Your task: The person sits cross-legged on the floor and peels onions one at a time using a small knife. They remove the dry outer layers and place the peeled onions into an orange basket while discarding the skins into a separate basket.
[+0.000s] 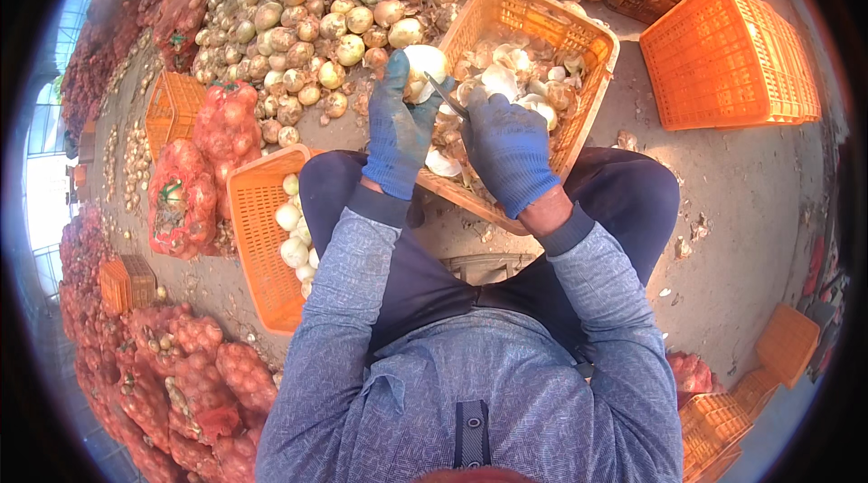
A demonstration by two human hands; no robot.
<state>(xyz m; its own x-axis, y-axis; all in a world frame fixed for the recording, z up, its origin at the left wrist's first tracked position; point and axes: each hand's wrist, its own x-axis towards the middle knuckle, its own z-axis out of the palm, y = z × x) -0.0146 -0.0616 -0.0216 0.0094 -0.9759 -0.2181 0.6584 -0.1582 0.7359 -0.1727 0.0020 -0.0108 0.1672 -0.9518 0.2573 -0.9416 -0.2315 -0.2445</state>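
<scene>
My left hand [400,124], in a blue coated work glove, grips a pale peeled onion [427,69]. A loose flap of skin hangs at the onion's lower side. My right hand [505,144], gloved the same way, holds a small knife [444,95], its blade pointing up and left at the onion. The handle is hidden in my fist. Below both hands an orange plastic crate [583,110] stands tilted between my knees, with onion skins [502,80] and peelings in it. By my left knee, a second orange crate [261,232] holds several peeled onions [293,251].
A heap of unpeeled onions [298,29] spreads ahead and left. Red mesh sacks of onions [180,198] stand on the left, with more sacks [196,374] piled at lower left. An orange crate stack [725,63] stands at right. Bits of skin litter the concrete floor [739,191].
</scene>
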